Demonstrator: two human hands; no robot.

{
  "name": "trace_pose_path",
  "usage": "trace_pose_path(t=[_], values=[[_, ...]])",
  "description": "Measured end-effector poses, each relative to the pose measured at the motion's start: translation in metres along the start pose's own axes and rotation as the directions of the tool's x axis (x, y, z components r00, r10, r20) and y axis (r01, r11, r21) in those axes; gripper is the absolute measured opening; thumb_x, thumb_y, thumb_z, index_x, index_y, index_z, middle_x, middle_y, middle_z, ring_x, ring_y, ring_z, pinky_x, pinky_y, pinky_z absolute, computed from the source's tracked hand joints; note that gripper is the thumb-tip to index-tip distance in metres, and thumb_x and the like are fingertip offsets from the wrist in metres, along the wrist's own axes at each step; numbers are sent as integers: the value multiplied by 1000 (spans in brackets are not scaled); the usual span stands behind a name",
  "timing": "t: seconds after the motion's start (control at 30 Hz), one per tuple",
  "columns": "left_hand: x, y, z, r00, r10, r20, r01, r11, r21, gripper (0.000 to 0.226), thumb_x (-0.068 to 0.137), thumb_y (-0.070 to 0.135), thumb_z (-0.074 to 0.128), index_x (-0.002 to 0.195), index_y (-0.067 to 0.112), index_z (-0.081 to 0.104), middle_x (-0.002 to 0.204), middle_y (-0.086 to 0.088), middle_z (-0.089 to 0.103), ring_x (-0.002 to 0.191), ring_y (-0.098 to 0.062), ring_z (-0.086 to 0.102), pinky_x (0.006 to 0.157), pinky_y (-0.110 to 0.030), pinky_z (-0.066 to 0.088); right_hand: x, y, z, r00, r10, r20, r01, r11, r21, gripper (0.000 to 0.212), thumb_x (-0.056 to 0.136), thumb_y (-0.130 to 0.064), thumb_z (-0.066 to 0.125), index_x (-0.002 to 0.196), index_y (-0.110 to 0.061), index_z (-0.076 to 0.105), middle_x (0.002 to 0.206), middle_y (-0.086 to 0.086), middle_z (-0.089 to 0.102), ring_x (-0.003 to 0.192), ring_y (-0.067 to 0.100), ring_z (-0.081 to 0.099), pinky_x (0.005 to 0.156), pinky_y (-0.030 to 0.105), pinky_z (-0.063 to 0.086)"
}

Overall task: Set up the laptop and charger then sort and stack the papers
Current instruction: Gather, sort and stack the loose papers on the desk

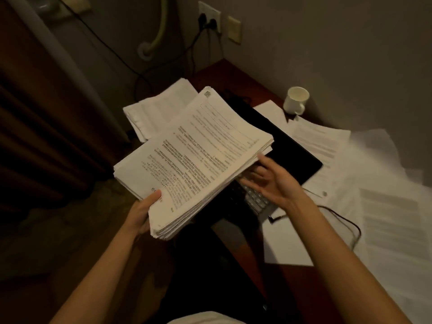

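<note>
My left hand (pixel 140 212) grips a thick stack of papers (pixel 194 160) at its near corner, thumb on top of the printed top sheet and the rest of the fingers underneath, hidden from view. The stack is in the air, tilted, with its far end toward 12 o'clock, over the left side of the desk (pixel 236 78).

My right hand (pixel 268 178) is open — fingers spread and relaxed, palm turned toward the stack's right edge. The fingertips are at or just under that edge; I cannot tell if they touch it. It holds nothing.

The laptop (pixel 289 150) sits open on the desk at 3 o'clock from the stack, screen dark, partly covered by the stack. The keyboard shows below my right hand.

The charger cable (pixel 346 223) runs across the loose sheets at 4 o'clock, with its plug end near the laptop's near corner. I cannot tell if it is seated in the port.

A second pile of papers (pixel 159 111) lies on the desk's far-left corner at 11 o'clock, behind the held stack.

Loose sheets (pixel 385 206) cover the desk's right side — spread out, overlapping, some under the laptop.

A white mug (pixel 296 100) stands upright at 1 o'clock near the wall, just beside the loose sheets.

The wall outlet (pixel 209 19) at 12 o'clock has two dark plugs in it, cords hanging down.
</note>
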State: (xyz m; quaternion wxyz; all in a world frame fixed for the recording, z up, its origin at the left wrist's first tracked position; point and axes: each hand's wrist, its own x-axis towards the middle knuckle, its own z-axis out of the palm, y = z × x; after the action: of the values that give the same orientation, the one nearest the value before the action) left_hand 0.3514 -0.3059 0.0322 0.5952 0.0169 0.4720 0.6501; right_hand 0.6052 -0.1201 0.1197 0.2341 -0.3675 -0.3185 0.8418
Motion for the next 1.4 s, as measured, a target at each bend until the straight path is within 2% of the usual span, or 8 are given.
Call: trace_pose_path(t=[0.17, 0.43, 0.83, 1.0, 1.13, 1.2, 1.27, 1.4], values=[[72, 66, -23, 997, 72, 4, -72, 994, 82, 103, 42, 26, 97, 132, 9, 49, 130, -17, 58, 119, -35, 56, 90, -49, 52, 99, 35, 70, 998, 46, -37, -46, 999, 7, 24, 95, -13, 49, 119, -15, 51, 114, 7, 65, 101, 22, 64, 73, 34, 59], [189, 190, -52, 979, 178, -103, -140, 942, 306, 38, 83, 3, 65, 118, 14, 58, 128, -14, 60, 117, -33, 58, 100, -56, 43, 264, 31, 145, 936, 144, -322, -141, 989, 32, 39, 97, 8, 35, 131, -10, 45, 122, 13, 58, 101, 28, 58, 78, 42, 48], [315, 251, -75, 991, 67, -114, 10, 823, 568, 36, 86, 3, 64, 119, 15, 55, 115, 2, 63, 101, -13, 62, 69, -22, 56, 396, 50, 163, 809, 215, -547, -204, 975, 82, 43, 97, 8, 33, 128, -18, 48, 129, 8, 57, 109, 27, 56, 80, 42, 50], [316, 265, -91, 939, -72, -337, 330, 474, 816, 36, 84, 43, 67, 100, 11, 64, 91, -6, 72, 75, -20, 72, 58, -32, 56, 405, 62, 157, 770, 228, -596, -251, 967, 47, 41, 97, 8, 35, 127, -18, 47, 120, 5, 57, 109, 25, 54, 90, 46, 47], [319, 293, -90, 902, 321, -289, 344, -130, 930, 53, 93, 60, 39, 87, 12, 60, 76, -3, 66, 72, -17, 66, 64, -29, 42, 399, 66, 158, 628, 143, -765, -302, 951, -71, 25, 96, -2, 46, 120, -7, 51, 110, 8, 60, 95, 22, 59, 81, 38, 53], [336, 310, -83, 895, 437, -89, 174, -158, 972, 46, 94, 55, 43, 106, 14, 59, 100, -5, 63, 95, -20, 60, 80, -35, 44, 386, 72, 167, 525, 119, -843, -315, 947, -62, 26, 96, -12, 49, 122, -8, 49, 100, 4, 58, 89, 19, 54, 89, 42, 51], [360, 322, -73, 930, 365, 41, 22, -166, 986, 53, 93, 54, 47, 131, 17, 49, 131, -7, 53, 123, -26, 47, 100, -43, 40, 371, 80, 190, 569, 300, -766, -321, 938, 129, 26, 96, -13, 47, 123, -10, 48, 98, 4, 53, 102, 24, 50, 97, 46, 43], [393, 315, -62, 992, 68, -104, 116, -211, 971, 69, 91, 67, 33, 144, 23, 36, 145, -9, 44, 131, -33, 42, 101, -47, 39, 370, 87, 235, 693, 492, -526, -311, 863, 398, 14, 93, -3, 49, 103, -13, 52, 95, 5, 58, 88, 20, 56, 96, 45, 43]])
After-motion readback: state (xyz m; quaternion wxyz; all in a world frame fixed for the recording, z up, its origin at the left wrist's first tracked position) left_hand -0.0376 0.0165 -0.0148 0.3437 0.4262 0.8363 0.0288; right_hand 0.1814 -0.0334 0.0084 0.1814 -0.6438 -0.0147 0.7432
